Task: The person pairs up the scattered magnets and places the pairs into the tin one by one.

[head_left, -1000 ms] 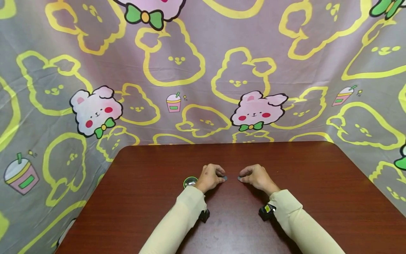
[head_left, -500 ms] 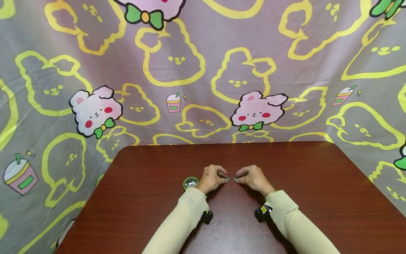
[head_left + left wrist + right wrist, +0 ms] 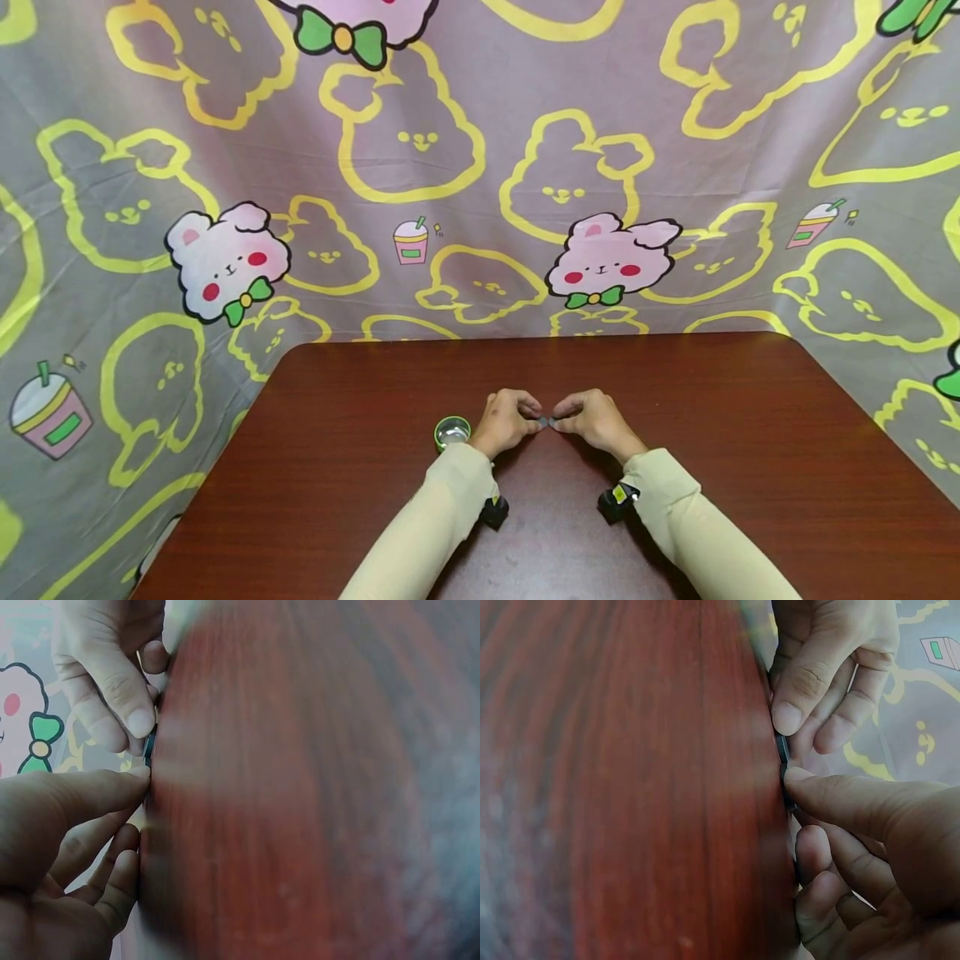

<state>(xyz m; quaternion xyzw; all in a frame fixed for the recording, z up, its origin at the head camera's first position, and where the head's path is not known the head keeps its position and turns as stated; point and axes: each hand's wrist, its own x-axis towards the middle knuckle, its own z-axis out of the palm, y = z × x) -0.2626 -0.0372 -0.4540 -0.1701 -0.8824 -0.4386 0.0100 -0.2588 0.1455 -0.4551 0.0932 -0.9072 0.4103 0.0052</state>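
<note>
In the head view my left hand (image 3: 506, 423) pinches a small flat grey piece (image 3: 543, 422) between thumb and fingers, low over the table. Opposite it, my right hand (image 3: 595, 423) pinches a similar flat grey piece (image 3: 553, 422). The two pieces meet or nearly meet, edge to edge. From the right wrist, both look dark and thin: the left hand's piece (image 3: 782, 748) and the right hand's piece (image 3: 787, 795) lie end to end near the tabletop. Fingertips cover much of each, so their exact kind is unclear.
A round shallow container (image 3: 452, 432) with a green rim and shiny inside stands just left of my left wrist, partly behind the sleeve. The brown wooden table (image 3: 750, 417) stretches to both sides. A patterned cloth (image 3: 480, 183) hangs behind and beside it.
Both hands have moved inward, the right one more, bringing the two grey pieces from clearly apart to touching or almost touching. More of the green-rimmed container shows.
</note>
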